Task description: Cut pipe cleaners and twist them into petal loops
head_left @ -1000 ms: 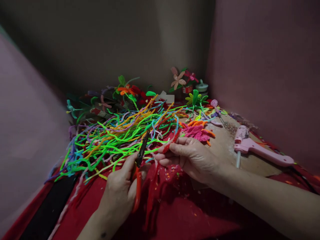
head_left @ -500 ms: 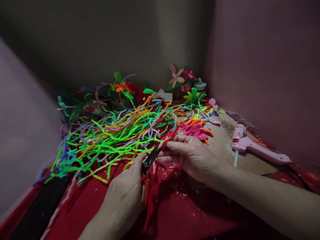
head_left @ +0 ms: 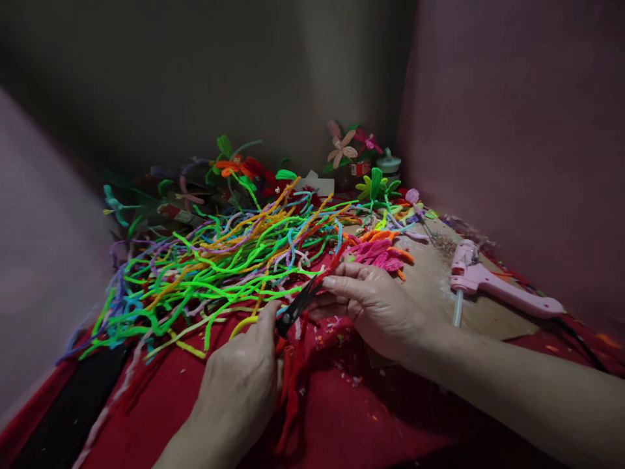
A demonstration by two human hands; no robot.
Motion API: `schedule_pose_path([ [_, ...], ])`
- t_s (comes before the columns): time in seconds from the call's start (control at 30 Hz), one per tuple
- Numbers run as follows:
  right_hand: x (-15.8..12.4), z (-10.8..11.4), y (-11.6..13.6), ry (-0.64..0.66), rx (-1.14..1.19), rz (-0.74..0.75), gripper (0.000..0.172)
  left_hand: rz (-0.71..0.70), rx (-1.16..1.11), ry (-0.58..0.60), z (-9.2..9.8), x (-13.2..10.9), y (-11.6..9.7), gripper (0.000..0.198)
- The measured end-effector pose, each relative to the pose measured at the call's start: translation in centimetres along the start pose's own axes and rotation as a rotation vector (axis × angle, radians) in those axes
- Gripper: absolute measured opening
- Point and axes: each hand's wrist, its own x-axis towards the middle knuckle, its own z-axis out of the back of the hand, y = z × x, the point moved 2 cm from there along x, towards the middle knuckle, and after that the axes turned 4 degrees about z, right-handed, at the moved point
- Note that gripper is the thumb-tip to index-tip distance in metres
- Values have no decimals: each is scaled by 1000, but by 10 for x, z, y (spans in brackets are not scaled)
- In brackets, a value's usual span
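My left hand (head_left: 244,371) is closed around scissors (head_left: 295,314) with dark blades and what look like red handles, mostly hidden in the palm. The blades point up and right, reaching the fingertips of my right hand (head_left: 375,306). Pinched between that thumb and fingers is a red pipe cleaner (head_left: 336,259), its upper end sticking out past them. Another red fuzzy length (head_left: 291,417) hangs below the scissors; I cannot tell if it is the same piece. Just behind the right fingers lies a bunch of pink pipe-cleaner petals (head_left: 378,253).
A tangled heap of pipe cleaners (head_left: 219,260) covers the left and middle of the red cloth (head_left: 342,423). On the right, a pink glue gun (head_left: 502,291) rests on a brown board (head_left: 430,286). Pipe-cleaner flowers (head_left: 342,150) and a lidded jar (head_left: 389,163) stand behind.
The whole view has shifted slightly. Both hands keep nearly the same pose, with the scissors' blades still by the right fingertips and the red pipe cleaner still pinched.
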Motion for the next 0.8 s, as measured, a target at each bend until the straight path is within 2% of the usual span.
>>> schedule_pose_path([
  [0.13,-2,-4,0,19,55,-22,8,104,-360,-4,5,1,0,38],
  [0.23,-4,-6,0,54,114,-55,7,164,-545,68,8,4,3,37],
  [0.3,-5,-5,1,59,153,-98,6,202,-449,120,8,8,8,41],
  [0.37,-4,-3,2,39,189,-158,4,222,-252,153,4,14,16,46],
  [0.47,0,2,5,-16,258,-206,7,190,-50,233,-3,24,31,45],
  [0.53,4,5,7,-69,314,-175,10,171,-27,308,-5,30,39,44],
  [0.63,8,7,9,-135,354,-127,10,146,-47,367,3,37,45,48],
  [0.8,12,6,10,-92,317,-169,7,94,-38,410,20,41,45,36],
])
